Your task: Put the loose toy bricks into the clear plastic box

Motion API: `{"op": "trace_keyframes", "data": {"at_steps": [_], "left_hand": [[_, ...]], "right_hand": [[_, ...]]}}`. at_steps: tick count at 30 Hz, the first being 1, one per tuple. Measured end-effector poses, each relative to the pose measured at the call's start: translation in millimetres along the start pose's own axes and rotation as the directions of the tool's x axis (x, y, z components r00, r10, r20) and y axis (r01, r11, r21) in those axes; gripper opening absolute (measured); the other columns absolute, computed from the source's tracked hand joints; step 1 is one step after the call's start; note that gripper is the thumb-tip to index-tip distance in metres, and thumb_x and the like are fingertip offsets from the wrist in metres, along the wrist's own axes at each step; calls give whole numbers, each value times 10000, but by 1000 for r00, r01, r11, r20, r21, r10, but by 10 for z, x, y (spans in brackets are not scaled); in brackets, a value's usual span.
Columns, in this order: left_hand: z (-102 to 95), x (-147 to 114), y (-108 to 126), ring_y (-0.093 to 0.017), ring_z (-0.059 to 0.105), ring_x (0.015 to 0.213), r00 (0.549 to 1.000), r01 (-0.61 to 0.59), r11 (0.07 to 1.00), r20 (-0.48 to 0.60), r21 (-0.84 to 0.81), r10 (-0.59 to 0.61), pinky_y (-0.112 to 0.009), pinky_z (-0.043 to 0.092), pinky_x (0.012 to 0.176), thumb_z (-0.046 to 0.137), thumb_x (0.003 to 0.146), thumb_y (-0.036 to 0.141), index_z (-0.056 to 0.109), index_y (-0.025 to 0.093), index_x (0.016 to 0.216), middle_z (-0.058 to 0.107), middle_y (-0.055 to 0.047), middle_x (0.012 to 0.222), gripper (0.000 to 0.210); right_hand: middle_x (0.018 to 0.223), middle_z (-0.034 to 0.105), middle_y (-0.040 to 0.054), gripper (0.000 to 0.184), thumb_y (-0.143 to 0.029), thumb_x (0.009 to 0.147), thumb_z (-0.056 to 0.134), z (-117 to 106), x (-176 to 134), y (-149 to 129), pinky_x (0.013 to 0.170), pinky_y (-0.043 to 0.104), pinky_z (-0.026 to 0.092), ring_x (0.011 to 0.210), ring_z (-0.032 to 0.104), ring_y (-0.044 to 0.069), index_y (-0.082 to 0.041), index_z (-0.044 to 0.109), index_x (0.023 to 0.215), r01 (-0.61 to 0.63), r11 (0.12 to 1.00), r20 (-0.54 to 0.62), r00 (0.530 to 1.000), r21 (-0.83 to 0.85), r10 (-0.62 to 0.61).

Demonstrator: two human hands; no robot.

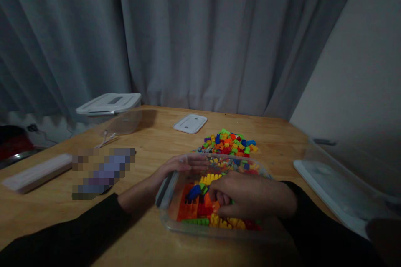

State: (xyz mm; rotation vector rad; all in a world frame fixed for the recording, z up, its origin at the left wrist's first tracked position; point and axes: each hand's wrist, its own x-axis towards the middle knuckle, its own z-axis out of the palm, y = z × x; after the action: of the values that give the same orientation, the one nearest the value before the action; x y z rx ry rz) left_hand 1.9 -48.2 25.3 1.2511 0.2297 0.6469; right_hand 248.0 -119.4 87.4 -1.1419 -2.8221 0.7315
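Observation:
A clear plastic bin [184, 228] stands on the table in front of me, with toy building bricks in several colours inside. My left hand [188, 162] rests on the bin's far-left rim, fingers stretched out flat and holding nothing. Inside the bin, my right hand [238, 192] is closed, its fingers curled down among the bricks. An orange brick [208, 200] shows right by those fingers; whether they grip it is hidden. Yellow bricks [219, 220], a green strip brick [196, 222] and a blue brick [193, 192] lie around the hand.
Behind the bin is a pile of small bricks [228, 142]. A white lid [191, 123] lies further back. At left are a lidded clear box [123, 119], a pale long box [40, 171] and a pixelated object [109, 171]. Another clear container [344, 183] and white lid [313, 183] are at right.

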Motion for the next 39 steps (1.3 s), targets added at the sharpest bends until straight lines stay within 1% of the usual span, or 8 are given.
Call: {"op": "trace_keyframes", "data": {"at_steps": [5, 9, 11, 14, 21, 28, 32, 39], "left_hand": [[-29, 12, -13, -349, 563, 1382, 1000, -6, 1000, -2, 21, 6, -591, 235, 1236, 459, 936, 178, 596, 116, 1411, 633, -189, 1462, 499], [-11, 12, -4, -313, 588, 1365, 999, -26, 1000, 18, -1, 26, -536, 294, 1220, 438, 952, 177, 610, 143, 1402, 645, -166, 1457, 483], [15, 7, 12, -310, 593, 1361, 1000, -30, 1000, 2, 1, 30, -527, 305, 1215, 433, 948, 163, 615, 136, 1396, 648, -167, 1453, 484], [34, -1, 24, -321, 582, 1371, 1000, -5, 1000, -29, 11, 5, -538, 285, 1223, 429, 949, 162, 609, 129, 1404, 639, -176, 1461, 491], [-42, 7, -31, -330, 572, 1376, 1000, -13, 999, 27, -32, 14, -568, 263, 1222, 453, 941, 182, 591, 134, 1418, 635, -174, 1466, 499], [-48, 32, -25, -322, 595, 1356, 999, -22, 1000, 34, -16, 23, -575, 252, 1229, 453, 928, 162, 606, 123, 1403, 649, -182, 1446, 501], [-63, 31, -34, -336, 559, 1395, 999, -21, 1000, 35, -7, 21, -587, 225, 1241, 429, 940, 174, 577, 123, 1440, 605, -200, 1492, 523], [-54, 22, -27, -337, 563, 1389, 1000, 2, 1000, 29, -21, -1, -583, 246, 1235, 426, 945, 169, 577, 114, 1440, 612, -190, 1488, 520]], "right_hand": [[840, 737, -22, 151, -252, 842, 644, 10, -5, 10, 581, 213, 378, 699, 631, 109, -207, 673, 983, 4, 1000, -7, 1000, -14, -4], [830, 728, -31, 147, -260, 835, 648, 13, 2, 12, 572, 210, 370, 689, 625, 107, -220, 663, 975, 4, 1000, -7, 1000, -8, -4], [831, 724, -31, 132, -255, 837, 638, 11, 3, 7, 576, 210, 370, 692, 625, 106, -219, 658, 962, 5, 1000, -16, 1000, -21, -5], [811, 717, -31, 123, -253, 831, 638, 12, 3, 1, 567, 208, 367, 673, 619, 104, -214, 657, 946, -1, 1000, -8, 1000, -13, 1], [826, 734, -25, 149, -270, 832, 640, 16, -5, 4, 589, 212, 387, 697, 639, 113, -220, 667, 970, -3, 1000, -7, 1000, -11, 3], [824, 731, -26, 146, -263, 825, 639, 22, 4, 21, 584, 209, 385, 691, 632, 113, -216, 659, 963, 1, 1000, -18, 1000, -15, -1], [827, 737, -19, 150, -269, 841, 635, 7, 7, 4, 587, 215, 383, 683, 631, 115, -209, 671, 973, 5, 1000, -1, 1000, -10, -5], [819, 734, -19, 149, -232, 823, 627, -3, -1, -29, 577, 206, 378, 684, 633, 114, -199, 669, 963, -11, 1000, -8, 1000, -18, 10]]}}
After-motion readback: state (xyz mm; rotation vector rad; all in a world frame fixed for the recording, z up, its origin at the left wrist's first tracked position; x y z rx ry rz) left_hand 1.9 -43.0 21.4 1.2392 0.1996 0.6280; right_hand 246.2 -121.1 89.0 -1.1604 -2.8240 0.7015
